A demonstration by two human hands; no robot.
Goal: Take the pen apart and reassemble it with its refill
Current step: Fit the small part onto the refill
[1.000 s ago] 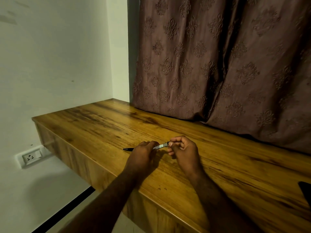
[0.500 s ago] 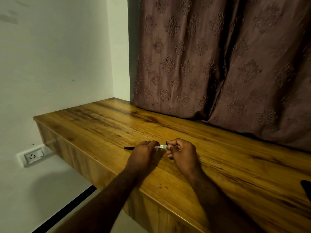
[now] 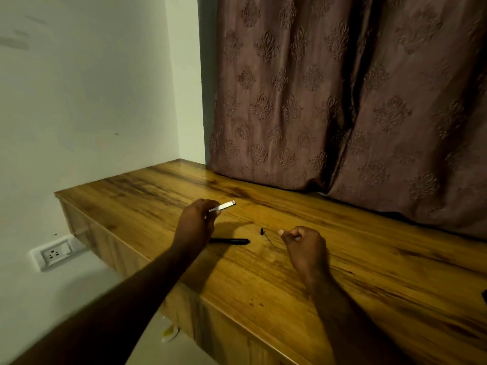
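Three Pieces Out, Pen Well and Truly Apart

Your left hand is up off the surface, pinching the pale barrel piece between thumb and fingertips, its free end angled up and away toward the curtain. That looks like a deliberate hold: end exposed, ready to take something back in.

Just beside the heel of that hand, on its near side, lies the black pen section, flat on the wood, one end tucked behind your wrist. Parked close, so it is an easy reach when you want it.

Between your two hands sits a small black cap piece, and touching it or just next to it a thin dark sliver, possibly the refill or a spring; too fine to say which.

Your right hand hovers low over the surface, fingers curled in loosely. Whether it grips anything, I cannot tell; nothing shows between the fingertips.

No tray, no dish, no container anywhere here: every loose part rests on bare wood. My read is that disassembly is done and the rebuild is about to start. Watch those tiny bits; they could roll or flick off easily.
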